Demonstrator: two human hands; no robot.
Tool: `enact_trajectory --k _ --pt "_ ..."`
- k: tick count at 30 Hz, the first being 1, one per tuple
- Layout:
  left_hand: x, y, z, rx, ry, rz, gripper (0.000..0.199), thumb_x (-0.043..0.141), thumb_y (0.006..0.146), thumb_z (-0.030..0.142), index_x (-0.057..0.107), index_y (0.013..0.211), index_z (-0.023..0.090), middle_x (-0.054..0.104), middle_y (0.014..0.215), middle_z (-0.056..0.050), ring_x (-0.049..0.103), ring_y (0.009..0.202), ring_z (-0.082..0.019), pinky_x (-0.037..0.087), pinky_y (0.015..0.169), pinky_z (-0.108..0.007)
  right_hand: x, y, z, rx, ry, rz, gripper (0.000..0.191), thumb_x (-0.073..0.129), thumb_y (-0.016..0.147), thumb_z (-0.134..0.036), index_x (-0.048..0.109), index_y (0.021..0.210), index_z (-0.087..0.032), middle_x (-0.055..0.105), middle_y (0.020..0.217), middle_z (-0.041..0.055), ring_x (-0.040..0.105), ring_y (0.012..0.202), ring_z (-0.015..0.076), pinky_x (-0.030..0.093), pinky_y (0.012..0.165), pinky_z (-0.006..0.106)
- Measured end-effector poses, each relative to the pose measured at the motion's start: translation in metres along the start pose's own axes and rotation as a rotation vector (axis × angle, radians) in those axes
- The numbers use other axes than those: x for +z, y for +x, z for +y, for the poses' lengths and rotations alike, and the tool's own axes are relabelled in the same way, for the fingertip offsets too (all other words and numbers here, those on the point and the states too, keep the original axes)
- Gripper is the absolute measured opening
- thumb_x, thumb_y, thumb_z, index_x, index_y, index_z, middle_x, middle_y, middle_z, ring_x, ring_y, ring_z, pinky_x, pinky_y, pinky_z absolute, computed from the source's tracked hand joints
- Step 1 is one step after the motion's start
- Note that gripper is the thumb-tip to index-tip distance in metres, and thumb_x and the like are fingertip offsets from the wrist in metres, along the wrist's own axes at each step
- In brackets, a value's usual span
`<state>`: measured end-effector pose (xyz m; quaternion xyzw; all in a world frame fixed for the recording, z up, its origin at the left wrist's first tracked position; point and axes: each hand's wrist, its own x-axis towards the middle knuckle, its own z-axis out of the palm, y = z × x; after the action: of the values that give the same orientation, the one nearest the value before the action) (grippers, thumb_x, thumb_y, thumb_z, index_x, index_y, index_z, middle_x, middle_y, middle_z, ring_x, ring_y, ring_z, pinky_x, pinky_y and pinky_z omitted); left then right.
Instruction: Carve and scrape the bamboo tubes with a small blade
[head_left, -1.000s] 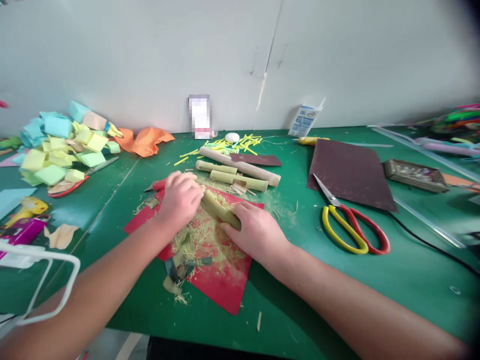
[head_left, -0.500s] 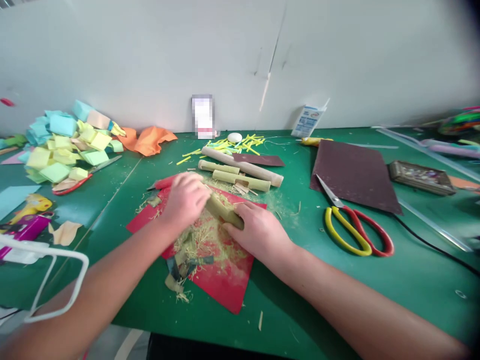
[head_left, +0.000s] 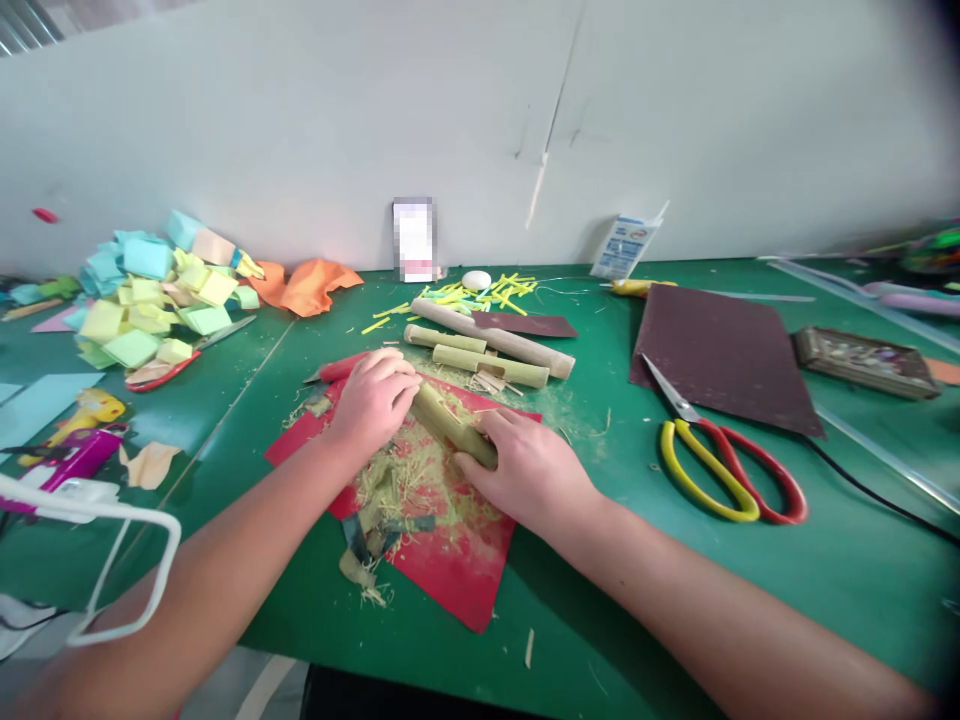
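A pale green bamboo tube (head_left: 448, 420) with a cut opening along its top lies slantwise between my hands, above a red sheet (head_left: 457, 580). My left hand (head_left: 379, 395) is closed at the tube's far end; its fingertips are partly hidden. My right hand (head_left: 525, 455) wraps the near end, thumb along the side. Fine bamboo shavings (head_left: 401, 480) and dust cover much of the sheet, with dark scraps (head_left: 371, 540) at its left edge. Beside my left hand, a red object (head_left: 341, 368) with a dark tip is partly hidden behind it.
Behind my hands lie several bamboo tubes (head_left: 491, 366) and yellow strips (head_left: 510, 293). Scissors (head_left: 705, 430) and a brown sheet (head_left: 720, 350) lie right, near a small tray (head_left: 862, 362). On the left are folded papers (head_left: 150, 300), a purple glue gun (head_left: 82, 458) and a white frame (head_left: 161, 570).
The whole view has shifted slightly, moving things a little to the right. Both hands keep their hold on the bamboo tube, which lies at nearly the same angle.
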<state>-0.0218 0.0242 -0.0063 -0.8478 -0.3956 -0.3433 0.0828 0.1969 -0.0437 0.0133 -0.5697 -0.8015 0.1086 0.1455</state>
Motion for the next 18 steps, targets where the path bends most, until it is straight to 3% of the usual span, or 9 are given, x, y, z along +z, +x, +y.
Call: enact_trajectory --k 3,12,18 --pt "0.0009 -0.0017 -0.0026 -0.010 -0.061 -0.010 0.014 0.057 0.090 0.021 0.070 0.094 0.018 0.068 0.093 -0.006 0.059 0.092 -0.019 0.050 0.089 -0.040 -0.0004 -0.0009 0.0026 0.008 0.023 0.004 0.017 0.058 0.080 -0.036 0.051 0.077 -0.021 0.061 0.082 0.0014 0.054 0.070 0.0152 0.033 0.060 0.028" --pt "0.0036 -0.0002 -0.0071 0.022 -0.050 0.027 0.013 0.060 0.089 0.022 0.072 0.094 0.019 0.067 0.093 -0.006 0.058 0.094 -0.020 0.049 0.088 -0.039 -0.0004 0.0016 0.0068 -0.007 0.067 0.017 0.024 0.055 0.081 -0.034 0.042 0.067 -0.021 0.056 0.075 0.0007 0.050 0.066 0.0136 0.032 0.059 0.027" --pt "-0.0004 -0.0013 -0.0018 0.019 -0.001 0.012 0.013 0.060 0.089 0.021 0.072 0.094 0.019 0.068 0.093 -0.005 0.057 0.094 -0.020 0.049 0.089 -0.038 0.0013 0.0004 0.0037 -0.020 -0.052 0.045 0.023 0.052 0.085 -0.037 0.048 0.070 -0.020 0.060 0.078 0.0023 0.054 0.068 0.0153 0.029 0.056 0.029"
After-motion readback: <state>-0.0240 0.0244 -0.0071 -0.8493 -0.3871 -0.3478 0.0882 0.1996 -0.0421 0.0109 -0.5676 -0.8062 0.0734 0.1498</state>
